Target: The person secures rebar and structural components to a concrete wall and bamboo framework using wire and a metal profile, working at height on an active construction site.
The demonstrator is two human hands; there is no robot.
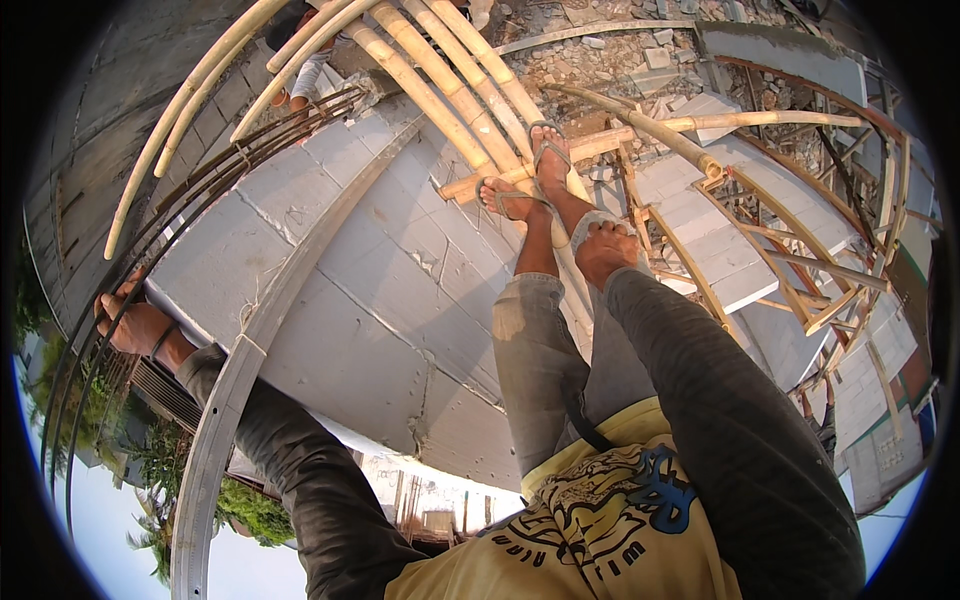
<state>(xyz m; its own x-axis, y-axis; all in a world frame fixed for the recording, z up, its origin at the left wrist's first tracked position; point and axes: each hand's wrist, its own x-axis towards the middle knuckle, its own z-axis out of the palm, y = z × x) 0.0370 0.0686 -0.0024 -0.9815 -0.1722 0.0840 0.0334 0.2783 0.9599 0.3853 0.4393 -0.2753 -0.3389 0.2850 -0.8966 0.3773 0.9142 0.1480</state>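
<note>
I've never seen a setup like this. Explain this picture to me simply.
No machine here: a person works bare-handed, and one wide camera on the head looks down, bending straight edges. The sandalled feet rest on bamboo poles; a grey block wall is to the left, rubble ahead. The left hand is at dark metal rods, though whether it holds them is unclear. The right hand, fingers curled, shows in front of the right leg; whether it holds anything is hidden.
</note>
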